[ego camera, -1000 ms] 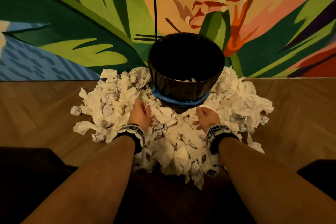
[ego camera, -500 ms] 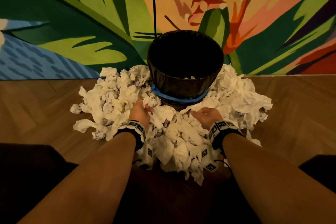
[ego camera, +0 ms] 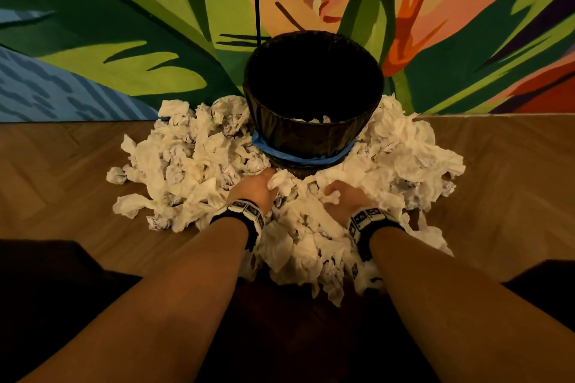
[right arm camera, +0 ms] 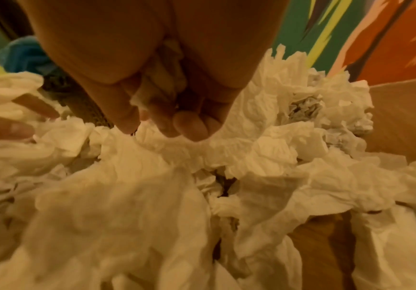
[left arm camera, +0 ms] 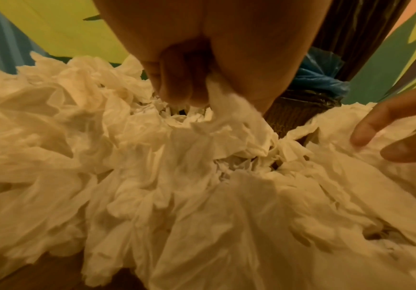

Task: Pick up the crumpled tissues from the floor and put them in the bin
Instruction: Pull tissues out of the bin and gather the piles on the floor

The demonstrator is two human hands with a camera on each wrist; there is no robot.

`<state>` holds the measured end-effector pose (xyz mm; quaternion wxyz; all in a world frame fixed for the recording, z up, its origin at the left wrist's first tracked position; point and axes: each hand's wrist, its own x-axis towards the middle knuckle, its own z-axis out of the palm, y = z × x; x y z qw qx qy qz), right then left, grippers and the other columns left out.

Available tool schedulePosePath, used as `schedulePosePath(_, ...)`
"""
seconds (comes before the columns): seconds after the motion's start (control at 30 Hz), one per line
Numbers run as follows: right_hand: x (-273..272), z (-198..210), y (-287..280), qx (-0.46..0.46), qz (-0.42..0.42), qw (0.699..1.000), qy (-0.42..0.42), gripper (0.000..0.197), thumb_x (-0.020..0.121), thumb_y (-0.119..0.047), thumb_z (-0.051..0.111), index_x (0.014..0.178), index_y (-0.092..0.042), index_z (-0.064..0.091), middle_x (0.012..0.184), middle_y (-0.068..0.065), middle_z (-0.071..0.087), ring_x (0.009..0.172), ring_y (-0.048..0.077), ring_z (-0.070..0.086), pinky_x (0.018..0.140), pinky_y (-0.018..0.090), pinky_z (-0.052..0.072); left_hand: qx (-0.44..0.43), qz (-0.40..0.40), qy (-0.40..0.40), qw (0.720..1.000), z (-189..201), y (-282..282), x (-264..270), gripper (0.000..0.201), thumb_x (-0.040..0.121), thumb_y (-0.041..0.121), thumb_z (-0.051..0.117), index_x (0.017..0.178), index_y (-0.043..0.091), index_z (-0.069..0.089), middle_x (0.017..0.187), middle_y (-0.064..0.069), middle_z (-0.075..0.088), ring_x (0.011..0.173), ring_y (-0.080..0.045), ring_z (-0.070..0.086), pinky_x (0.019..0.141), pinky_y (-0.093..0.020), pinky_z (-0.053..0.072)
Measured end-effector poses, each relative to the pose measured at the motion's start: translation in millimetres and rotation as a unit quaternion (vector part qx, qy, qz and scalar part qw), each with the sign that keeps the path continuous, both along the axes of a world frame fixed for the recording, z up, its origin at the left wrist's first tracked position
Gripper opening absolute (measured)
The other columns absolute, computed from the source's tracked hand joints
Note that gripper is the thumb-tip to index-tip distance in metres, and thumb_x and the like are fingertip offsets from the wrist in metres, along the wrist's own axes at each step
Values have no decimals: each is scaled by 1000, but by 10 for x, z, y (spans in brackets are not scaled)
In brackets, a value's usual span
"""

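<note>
1. The left hand point(ego camera: 253, 188) is curled into the pile, fingers point(left arm camera: 177, 92) and thumb pinching a wad of tissue point(left arm camera: 229, 109). It sits just in front of the bin point(ego camera: 312, 109), slightly left of its base, probably so the lift to the rim is short.
2. The right hand point(ego camera: 345, 200) is also closed on paper: the right wrist view shows crumpled tissue point(right arm camera: 162, 86) bunched in the palm under bent fingers point(right arm camera: 189, 125). It lies in front of the bin, slightly right of its base, near the other hand, which suggests a two-handed scoop.
3. The crumpled tissues point(ego camera: 193, 165) lie heaped on the wooden floor point(ego camera: 56, 177), banked against the bin's left, right and front sides and touching its wall.
4. A few white scraps point(ego camera: 311, 120) show inside the bin, so I judge the job barely begun.
5. The bin stands upright against the painted wall point(ego camera: 124, 40); its liner is held by a blue band point(ego camera: 298, 157), likely to stop it slipping.
</note>
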<state>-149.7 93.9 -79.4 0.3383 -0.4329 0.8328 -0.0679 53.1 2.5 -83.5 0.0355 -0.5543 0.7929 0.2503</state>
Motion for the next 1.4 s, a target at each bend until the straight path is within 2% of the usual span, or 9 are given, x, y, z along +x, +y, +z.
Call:
schedulePosePath(0.13,-9,-67,16,37,71,995,61,40,87,-46,63,122,-29,56,135,6,54,118,28,55,94,33,47,7,-1,-40,999,-52,-41,-70,53,95,44,50,146,35,37,138,-8,54,121,-31,55,95,-44,50)
schedulePosePath(0.4,33,-146,22,-3,98,994,42,27,89,-44,62,111,-29,70,130,-2,61,117,21,55,93,27,42,24,28,-15,999,-104,-73,-94,44,92,39,59,135,27,55,129,-9,61,115,-29,58,95,-41,50)
schedulePosePath(0.63,34,-149,-42,-36,-17,999,-11,41,90,-51,53,111,-19,68,125,5,63,104,25,58,87,28,43,-14,170,188,967,-14,-54,11,29,99,24,41,79,3,44,68,-8,46,75,-33,53,62,-32,28)
schedulePosePath(0.77,27,-60,-95,-65,-91,992,-63,11,82,-29,70,87,-28,59,116,5,63,102,26,61,88,32,51,31,236,232,943,118,-119,129,35,99,27,39,100,-5,53,94,-19,65,92,-36,60,79,-40,46)
schedulePosePath(0.9,-20,-15,-36,-151,-138,973,-107,24,89,-13,61,74,-30,53,73,-4,72,73,9,68,58,18,51,40,274,275,921,249,-118,210,48,100,15,45,146,7,34,137,-16,52,127,-36,49,104,-36,40)
schedulePosePath(0.97,-43,100,-2,-203,-152,960,-120,22,94,-21,58,76,-35,55,63,-5,69,56,0,63,48,10,42,31,280,300,911,302,-136,233,48,97,5,43,144,13,40,129,-11,56,124,-34,51,96,-32,42)
schedulePosePath(1.1,-158,404,3,-259,-168,948,-77,7,88,-28,67,84,-32,63,92,-1,62,77,15,56,70,23,46,33,314,365,876,478,-193,220,35,97,20,52,131,12,55,96,2,62,94,-21,62,75,-22,48)
schedulePosePath(1.23,-409,646,-34,-322,-250,907,-102,46,77,9,55,96,-33,53,95,11,58,56,17,53,39,19,39,2,250,347,904,670,-323,239,46,84,16,71,127,10,53,111,-3,62,105,-24,60,87,-29,45)
schedulePosePath(1.4,-776,1156,-272,-390,-333,842,-169,43,86,14,48,90,-28,56,103,4,61,88,29,69,76,45,60,-92,231,328,911,1067,-634,268,25,95,16,56,115,2,60,109,-18,66,103,-35,61,87,-37,47)
